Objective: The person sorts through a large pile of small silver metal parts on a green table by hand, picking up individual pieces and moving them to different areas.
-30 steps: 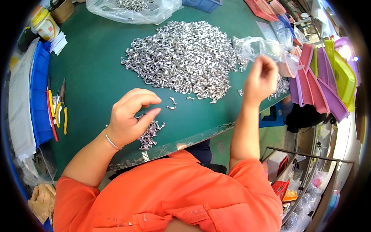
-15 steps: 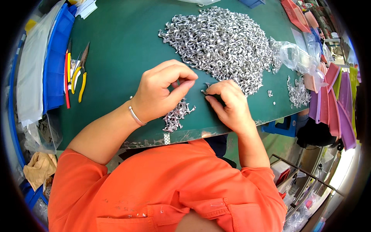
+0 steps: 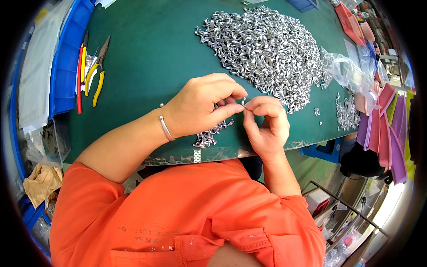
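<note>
In front of me my left hand [image 3: 205,103], with a silver bangle [image 3: 165,128] on its wrist, meets my right hand [image 3: 271,127] fingertip to fingertip. Between them is a small curved silver metal piece [image 3: 243,102], partly hidden by the fingers. Thumb and forefinger of each hand are pinched at it. A small heap of similar pieces [image 3: 206,139] lies under and beside my left hand, near the table edge. Beyond my hands spreads a large pile of curved silver metal pieces [image 3: 267,49].
Yellow-handled pliers [image 3: 98,84] and a red-handled tool [image 3: 80,84] lie at left beside a blue bin [image 3: 66,75]. At right are a clear plastic bag [image 3: 351,73], a smaller heap of metal rings [image 3: 347,113] and pink and purple strips [image 3: 387,120]. The green table [image 3: 147,53] ends just before my body.
My hands have come together; the metal piece that was in my right fingers is now between both hands' fingertips. The view has shifted slightly.
</note>
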### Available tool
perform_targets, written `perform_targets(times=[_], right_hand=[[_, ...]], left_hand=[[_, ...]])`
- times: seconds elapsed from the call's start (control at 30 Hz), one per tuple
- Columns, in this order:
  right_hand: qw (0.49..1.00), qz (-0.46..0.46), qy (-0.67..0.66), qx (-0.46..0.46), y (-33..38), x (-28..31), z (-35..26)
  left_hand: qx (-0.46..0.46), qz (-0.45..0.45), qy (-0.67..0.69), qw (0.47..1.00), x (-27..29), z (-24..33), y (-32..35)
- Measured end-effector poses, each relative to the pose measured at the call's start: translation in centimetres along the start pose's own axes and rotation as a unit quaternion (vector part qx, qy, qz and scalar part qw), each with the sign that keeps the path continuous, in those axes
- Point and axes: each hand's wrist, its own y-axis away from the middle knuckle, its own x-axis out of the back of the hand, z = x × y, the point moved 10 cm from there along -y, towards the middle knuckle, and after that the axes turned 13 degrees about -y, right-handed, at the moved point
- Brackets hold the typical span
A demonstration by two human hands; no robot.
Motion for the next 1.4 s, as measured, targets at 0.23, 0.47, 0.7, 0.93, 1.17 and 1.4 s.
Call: perform_targets(times=[0.23,0.47,0.7,0.93,1.17,1.4], right_hand=[[0.946,0.068,-0.301,-0.104,1.3,0.2,2.6],[0.952,0.067,-0.261,-0.142,1.6,-0.2,3.3],[0.956,0.074,-0.256,-0.127,1.6,0.0,3.3],[0.951,0.087,-0.265,-0.132,1.7,0.2,3.2],[0.953,0.093,-0.265,-0.115,1.9,0.4,3.1],[0.961,0.103,-0.244,-0.08,1.9,0.8,2.7]], left_hand=[[-0.047,0.005,-0.024,0.999,0.1,0.7,-0.2],[-0.075,0.024,-0.06,0.995,0.5,1.2,-0.1],[-0.037,0.016,-0.016,0.999,0.4,0.6,-0.2],[-0.073,0.024,-0.016,0.997,0.8,1.4,-0.2],[-0.032,0.016,-0.001,0.999,0.6,0.9,-0.2],[0.033,-0.048,0.044,0.997,-0.6,-0.1,0.1]])
